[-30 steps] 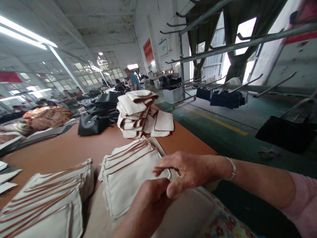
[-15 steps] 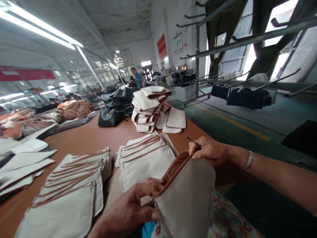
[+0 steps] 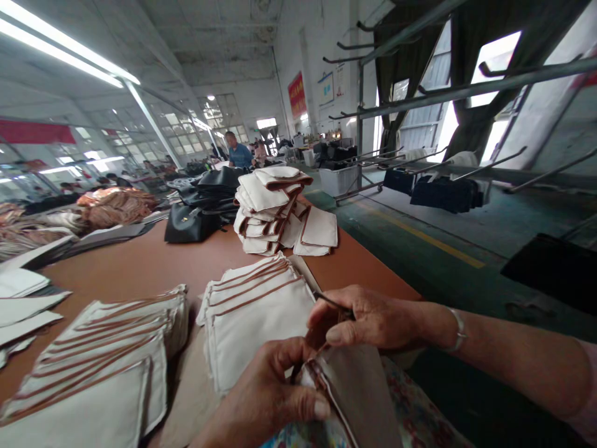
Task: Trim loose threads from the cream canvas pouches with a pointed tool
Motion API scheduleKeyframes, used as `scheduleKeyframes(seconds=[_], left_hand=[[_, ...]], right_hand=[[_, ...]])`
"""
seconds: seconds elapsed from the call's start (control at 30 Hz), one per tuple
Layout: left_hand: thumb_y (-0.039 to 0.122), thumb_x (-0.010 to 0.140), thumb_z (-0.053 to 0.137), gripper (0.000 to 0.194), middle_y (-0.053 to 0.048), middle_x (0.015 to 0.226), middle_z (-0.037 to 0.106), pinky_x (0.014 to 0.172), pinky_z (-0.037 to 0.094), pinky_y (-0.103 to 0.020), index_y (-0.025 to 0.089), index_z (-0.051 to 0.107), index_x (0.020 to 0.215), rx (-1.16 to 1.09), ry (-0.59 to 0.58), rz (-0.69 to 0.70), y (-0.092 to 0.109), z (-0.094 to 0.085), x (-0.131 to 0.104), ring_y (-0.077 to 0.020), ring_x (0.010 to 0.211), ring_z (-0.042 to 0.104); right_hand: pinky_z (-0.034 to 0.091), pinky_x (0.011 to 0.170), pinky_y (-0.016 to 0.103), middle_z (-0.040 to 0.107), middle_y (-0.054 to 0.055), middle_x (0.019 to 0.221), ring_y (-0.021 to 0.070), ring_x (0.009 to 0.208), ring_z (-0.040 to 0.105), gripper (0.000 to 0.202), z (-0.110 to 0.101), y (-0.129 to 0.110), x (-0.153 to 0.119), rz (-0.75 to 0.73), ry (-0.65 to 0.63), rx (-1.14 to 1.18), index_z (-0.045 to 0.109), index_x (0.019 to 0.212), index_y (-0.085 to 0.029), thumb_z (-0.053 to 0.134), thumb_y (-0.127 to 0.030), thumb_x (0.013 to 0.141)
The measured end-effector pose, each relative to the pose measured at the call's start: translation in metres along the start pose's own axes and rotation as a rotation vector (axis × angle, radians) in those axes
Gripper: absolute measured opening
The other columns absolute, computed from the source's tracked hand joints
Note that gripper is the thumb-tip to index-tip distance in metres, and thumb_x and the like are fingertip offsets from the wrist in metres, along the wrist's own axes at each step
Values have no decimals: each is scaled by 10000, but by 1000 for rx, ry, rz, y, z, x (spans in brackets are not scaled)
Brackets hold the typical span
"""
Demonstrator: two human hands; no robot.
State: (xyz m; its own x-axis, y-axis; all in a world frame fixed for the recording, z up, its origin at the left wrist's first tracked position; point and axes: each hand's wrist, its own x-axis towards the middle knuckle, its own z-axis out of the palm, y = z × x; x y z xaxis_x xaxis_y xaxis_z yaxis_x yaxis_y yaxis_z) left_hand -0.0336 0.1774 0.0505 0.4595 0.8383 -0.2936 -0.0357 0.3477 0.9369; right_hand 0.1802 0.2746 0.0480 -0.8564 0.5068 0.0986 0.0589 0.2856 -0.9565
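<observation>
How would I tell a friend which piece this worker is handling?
Find the brown table, then the left hand and right hand at its near edge. Between them is a beige piece with brown edging. Similar pieces lie stacked on the table; this one is in the hands, above flowered cloth.

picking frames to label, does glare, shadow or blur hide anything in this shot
All in the head view: the tube lights and window glare white; the dark bag at right loses detail in shade; the cloth piece in the left hand looks greyer than the pale stack; the thin tool in the right hand is too dark to identify; the far-off person in blue looks soft.
</observation>
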Motion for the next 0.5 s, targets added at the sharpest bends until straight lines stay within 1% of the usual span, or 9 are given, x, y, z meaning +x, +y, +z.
scheduleKeyframes(seconds=[0.03, 0.1, 0.17, 0.2, 0.27, 0.33, 0.43, 0.5], left_hand=[[219, 620, 877, 262, -18, 799, 648, 711, 420, -269, 149, 701, 802, 15, 12, 12, 2, 3, 1, -146, 735, 529], [249, 609, 882, 288, -11, 810, 617, 724, 413, -270, 152, 682, 791, 4, 36, 49, 4, 8, 3, -152, 766, 513], [296, 624, 874, 307, -9, 815, 598, 712, 404, -264, 151, 665, 796, -9, 29, 63, 4, 11, 3, -158, 783, 514], [313, 633, 870, 316, -7, 810, 593, 694, 398, -257, 151, 660, 806, -4, 25, 62, 2, 10, 3, -152, 769, 511], [325, 668, 852, 307, -4, 800, 591, 655, 381, -238, 150, 662, 832, 30, 30, 60, -3, 7, 3, -130, 729, 492], [317, 720, 819, 253, 1, 786, 586, 627, 365, -220, 156, 661, 834, 34, 62, 72, -11, 2, 4, -109, 698, 475], [323, 789, 763, 204, 18, 719, 556, 566, 329, -191, 157, 646, 798, -39, 85, 66, -20, -2, 5, -76, 619, 439], [325, 808, 745, 204, 32, 680, 536, 527, 295, -171, 157, 631, 789, -106, 108, 50, -21, 1, 6, -55, 569, 401]], right_hand=[[484, 745, 261, 676, 80, 990, 166, 863, 629, 354, 6, -9, 0, 14, -34, -21, 615, 1082, -108, 655, -355, 831], [456, 639, 226, 665, 47, 862, 143, 744, 605, 354, 14, -21, 0, 37, -54, -142, 628, 991, -112, 702, -392, 789], [422, 591, 209, 645, 24, 788, 124, 680, 575, 317, 15, -26, -1, 36, -43, -244, 636, 932, -115, 711, -382, 778], [414, 585, 203, 640, 19, 777, 116, 670, 565, 287, 15, -26, -1, 33, -37, -258, 639, 923, -116, 702, -359, 784], [398, 575, 190, 629, 7, 761, 100, 653, 540, 213, 14, -26, -1, 29, -24, -243, 642, 909, -118, 676, -295, 796], [372, 551, 179, 604, -8, 725, 87, 629, 501, 156, 12, -25, -3, 38, 2, -214, 646, 878, -117, 653, -250, 797], [341, 523, 177, 557, -18, 690, 77, 606, 451, 142, 12, -24, -5, 64, 13, -120, 643, 834, -107, 624, -246, 812], [324, 508, 177, 531, -21, 684, 72, 596, 422, 161, 12, -22, -7, 98, 9, -38, 633, 814, -102, 616, -263, 818]])
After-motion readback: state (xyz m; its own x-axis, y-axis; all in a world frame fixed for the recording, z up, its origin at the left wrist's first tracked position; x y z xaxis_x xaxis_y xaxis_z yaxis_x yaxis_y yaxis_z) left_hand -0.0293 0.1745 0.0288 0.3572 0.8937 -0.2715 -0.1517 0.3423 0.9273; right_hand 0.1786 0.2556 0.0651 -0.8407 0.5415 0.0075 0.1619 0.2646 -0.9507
